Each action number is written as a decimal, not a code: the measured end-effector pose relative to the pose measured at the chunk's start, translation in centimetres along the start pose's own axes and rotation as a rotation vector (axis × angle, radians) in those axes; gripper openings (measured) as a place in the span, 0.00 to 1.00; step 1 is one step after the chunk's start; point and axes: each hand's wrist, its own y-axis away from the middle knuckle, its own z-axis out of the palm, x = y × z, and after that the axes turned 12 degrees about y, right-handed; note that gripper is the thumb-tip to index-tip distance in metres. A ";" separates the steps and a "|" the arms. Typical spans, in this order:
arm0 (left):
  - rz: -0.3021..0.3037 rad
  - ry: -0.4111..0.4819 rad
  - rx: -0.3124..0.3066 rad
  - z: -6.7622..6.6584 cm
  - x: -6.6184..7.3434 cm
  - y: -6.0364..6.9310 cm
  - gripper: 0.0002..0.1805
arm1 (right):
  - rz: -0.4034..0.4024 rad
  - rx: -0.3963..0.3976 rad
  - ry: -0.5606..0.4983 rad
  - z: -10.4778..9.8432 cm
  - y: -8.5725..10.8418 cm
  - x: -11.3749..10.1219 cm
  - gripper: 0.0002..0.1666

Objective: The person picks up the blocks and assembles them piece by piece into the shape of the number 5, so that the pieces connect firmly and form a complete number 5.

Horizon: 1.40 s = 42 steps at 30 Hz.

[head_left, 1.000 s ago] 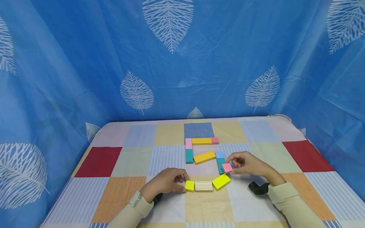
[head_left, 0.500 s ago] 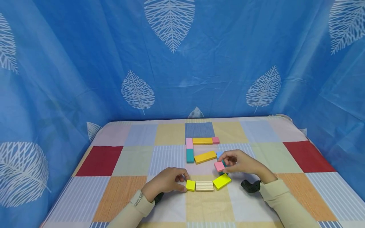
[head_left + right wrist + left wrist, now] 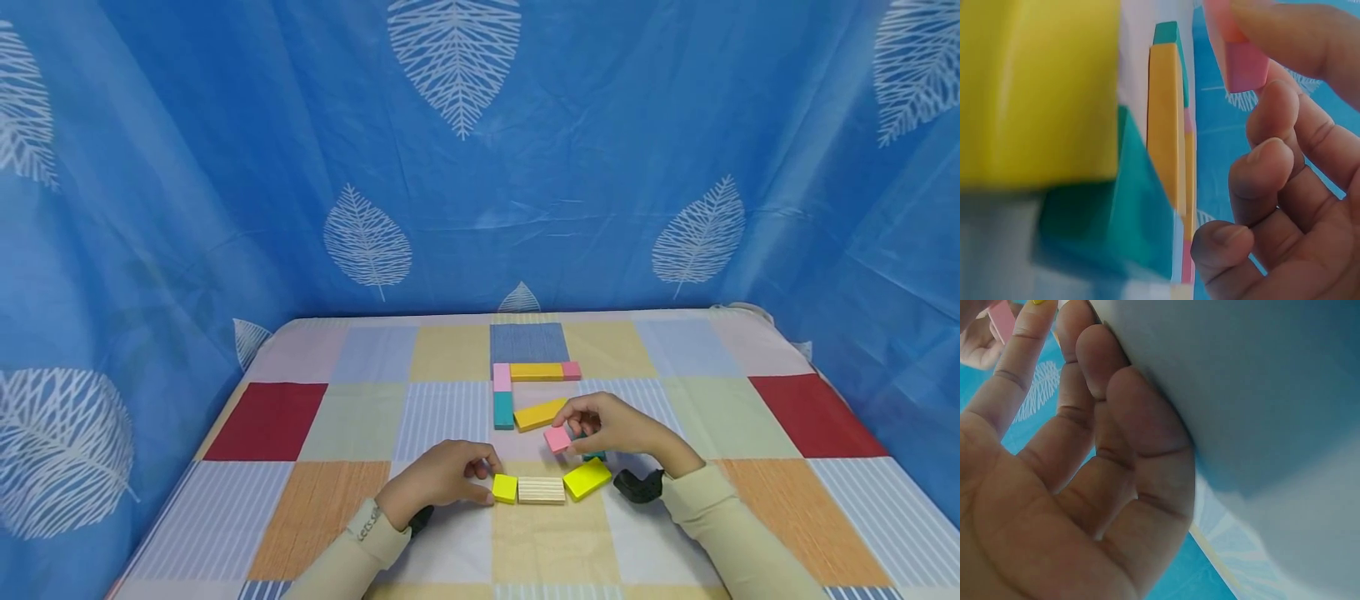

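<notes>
My right hand (image 3: pixel 611 429) pinches a small pink block (image 3: pixel 557 439) between thumb and fingers, raised off the cloth. In the right wrist view the pink block (image 3: pixel 1247 65) shows at the top, with the other fingers loosely curled below. My left hand (image 3: pixel 442 479) rests on the cloth, thumb and index finger at the left end of a small yellow block (image 3: pixel 505 488). A striped wooden block (image 3: pixel 542 490) lies beside it, then a tilted yellow block (image 3: pixel 588 479). Behind that, a teal block (image 3: pixel 595 456) is partly hidden by my right hand.
Farther back lie a tilted orange-yellow block (image 3: pixel 540 414), a teal block (image 3: pixel 503 411), a light pink block (image 3: pixel 502 377), a long orange-yellow block (image 3: pixel 536 372) and a small pink-red block (image 3: pixel 572 371). A blue leaf-print curtain (image 3: pixel 480 208) surrounds the patchwork-covered table (image 3: pixel 352 425).
My right hand has moved left with the pink block, from over the teal block to the space left of it, covering the light blue block. My left hand stays by the small yellow block.
</notes>
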 end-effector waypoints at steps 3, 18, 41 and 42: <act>-0.004 0.007 0.001 0.1 0.0 -0.1 0.15 | -0.013 -0.005 0.011 0.2 -0.5 -0.1 0.15; 0.006 0.003 0.007 0.1 -0.3 -0.2 0.15 | -0.059 -0.097 -0.003 1.4 -2.9 -0.9 0.13; 0.001 0.008 0.019 0.0 0.2 0.0 0.15 | -0.051 -0.193 0.138 3.1 -5.7 -3.0 0.13; 0.001 0.010 0.020 0.0 0.2 0.0 0.15 | -0.047 -0.193 0.155 3.1 -5.8 -3.1 0.13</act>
